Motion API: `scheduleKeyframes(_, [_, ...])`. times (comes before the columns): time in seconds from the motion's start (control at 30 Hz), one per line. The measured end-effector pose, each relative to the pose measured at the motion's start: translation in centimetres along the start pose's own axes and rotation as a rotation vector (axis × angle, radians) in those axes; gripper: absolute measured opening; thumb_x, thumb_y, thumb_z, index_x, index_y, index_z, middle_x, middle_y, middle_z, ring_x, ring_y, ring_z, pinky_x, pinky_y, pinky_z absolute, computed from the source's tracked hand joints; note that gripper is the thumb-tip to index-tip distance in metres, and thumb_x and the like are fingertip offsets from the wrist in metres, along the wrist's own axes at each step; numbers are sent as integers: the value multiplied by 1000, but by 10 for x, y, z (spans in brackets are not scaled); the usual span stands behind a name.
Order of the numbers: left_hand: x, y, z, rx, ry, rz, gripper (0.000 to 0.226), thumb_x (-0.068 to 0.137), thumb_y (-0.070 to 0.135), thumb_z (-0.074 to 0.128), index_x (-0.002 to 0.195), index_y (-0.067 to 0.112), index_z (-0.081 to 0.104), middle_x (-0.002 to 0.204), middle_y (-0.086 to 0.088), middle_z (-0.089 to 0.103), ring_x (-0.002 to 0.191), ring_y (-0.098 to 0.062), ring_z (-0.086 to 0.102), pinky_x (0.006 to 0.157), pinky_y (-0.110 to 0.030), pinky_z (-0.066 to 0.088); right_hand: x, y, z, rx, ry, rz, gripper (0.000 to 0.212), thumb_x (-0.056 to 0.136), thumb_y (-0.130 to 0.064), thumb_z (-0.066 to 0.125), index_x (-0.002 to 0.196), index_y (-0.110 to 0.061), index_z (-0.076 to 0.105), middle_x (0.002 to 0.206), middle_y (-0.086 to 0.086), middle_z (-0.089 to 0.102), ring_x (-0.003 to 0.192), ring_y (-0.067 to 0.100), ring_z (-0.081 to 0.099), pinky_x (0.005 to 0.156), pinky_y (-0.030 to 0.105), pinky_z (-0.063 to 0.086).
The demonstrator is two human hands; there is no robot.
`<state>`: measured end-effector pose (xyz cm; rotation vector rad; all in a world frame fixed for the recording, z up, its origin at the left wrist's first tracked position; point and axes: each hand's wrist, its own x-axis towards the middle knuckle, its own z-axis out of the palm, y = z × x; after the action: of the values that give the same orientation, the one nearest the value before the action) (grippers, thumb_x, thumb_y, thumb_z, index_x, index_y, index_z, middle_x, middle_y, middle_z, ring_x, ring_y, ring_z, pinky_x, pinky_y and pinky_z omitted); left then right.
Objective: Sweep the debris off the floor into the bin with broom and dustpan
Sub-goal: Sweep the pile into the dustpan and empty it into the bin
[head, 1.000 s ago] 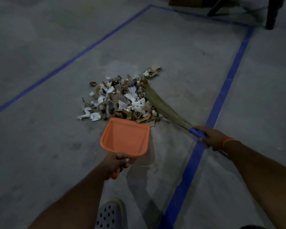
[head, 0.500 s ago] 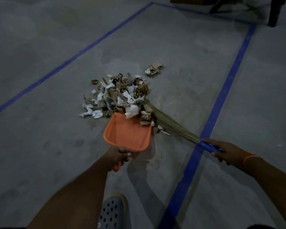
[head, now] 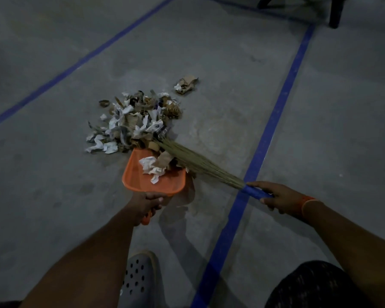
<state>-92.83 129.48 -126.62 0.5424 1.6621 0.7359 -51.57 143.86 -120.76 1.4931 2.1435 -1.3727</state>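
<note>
On the grey concrete floor (head: 53, 196), between two blue tape lines, we see a pile of debris (head: 133, 123) made of torn white paper and brown cardboard scraps. Our left hand (head: 146, 204) curls round the handle of the orange dustpan (head: 140, 178), whose front lip touches the near edge of the pile. A few white and brown scraps already lie inside the pan. Our right hand (head: 278, 196) grips the blue handle of the broom (head: 198, 163), with an orange band on that wrist. The straw bristles slant from the handle across the pan's right rim, and their tips rest against the pile. One crumpled cardboard scrap (head: 186, 84) lies apart from the pile, on its far side. A grey perforated clog (head: 138, 278) shows at the bottom, just left of the right-hand tape line (head: 273, 123).
</note>
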Motion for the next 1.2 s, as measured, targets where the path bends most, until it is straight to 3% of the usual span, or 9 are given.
scheduleKeyframes(0.13, [-5, 0, 1, -34, 0, -17, 19, 96, 3, 59, 108, 11, 72, 63, -6, 62, 38, -4, 47, 37, -18, 37, -16, 6, 2, 49, 20, -15, 53, 96, -20, 54, 133, -56, 43, 102, -6, 59, 71, 16, 59, 58, 24, 51])
scheduleKeyframes(0.33, [-10, -5, 0, -64, 9, -32, 20, 97, 2, 58, 104, 15, 72, 61, -2, 64, 39, -3, 50, 36, -17, 36, -38, 12, 3, 81, 85, -85, 50, 95, -10, 57, 136, -38, 48, 96, -14, 59, 61, 3, 58, 53, 14, 45])
scheduleKeyframes(0.57, [-7, -7, -3, -38, 17, -37, 21, 96, 3, 59, 104, 16, 74, 67, -2, 67, 44, -2, 54, 44, -18, 42, -36, 13, -1, 147, 136, -94, 53, 94, -10, 60, 130, -47, 50, 94, -4, 64, 61, 14, 57, 53, 17, 47])
scheduleKeyframes(0.67, [-7, -7, -4, -41, 17, -27, 21, 96, 3, 59, 107, 14, 72, 63, 3, 69, 46, -2, 55, 45, -19, 43, -33, 12, 1, 144, 152, -85, 45, 94, -21, 62, 130, -46, 50, 85, 1, 66, 57, 15, 57, 52, 18, 47])
scheduleKeyframes(0.77, [-8, -8, -6, -26, 26, -39, 20, 97, 5, 59, 106, 16, 72, 69, -3, 68, 45, -4, 53, 45, -19, 43, -29, 12, 2, 103, 143, -55, 39, 92, -38, 61, 126, -50, 47, 81, 3, 68, 59, 15, 63, 53, 19, 51])
scheduleKeyframes(0.87, [-4, -14, -9, -13, 23, -51, 20, 97, 8, 60, 110, 15, 73, 76, -9, 68, 48, -7, 53, 48, -22, 44, -27, 12, 4, 85, 120, -57, 37, 92, -44, 59, 124, -51, 42, 83, 2, 69, 70, 13, 69, 66, 28, 59])
scheduleKeyframes(0.97, [1, -22, -11, -33, 20, -72, 20, 96, 11, 62, 109, 19, 75, 74, -11, 65, 45, -11, 44, 42, -21, 36, -26, 7, 5, 71, 114, -71, 39, 93, -38, 60, 121, -55, 40, 93, -5, 70, 76, 10, 70, 73, 34, 60])
scheduleKeyframes(1.07, [4, -27, -12, -33, 10, -56, 20, 96, 12, 63, 106, 22, 77, 75, -11, 65, 51, -14, 44, 49, -22, 36, -20, 0, 7, 9, 84, -84, 59, 92, -19, 61, 131, -56, 35, 123, -13, 56, 76, 11, 71, 65, 34, 61])
scheduleKeyframes(1.2, [3, -27, -13, -20, 1, -40, 20, 96, 10, 63, 105, 20, 77, 75, -10, 67, 58, -14, 51, 52, -24, 42, -6, -8, 11, 42, 13, -38, 74, 83, -2, 57, 130, -57, 41, 123, -11, 47, 81, 22, 68, 64, 42, 61])
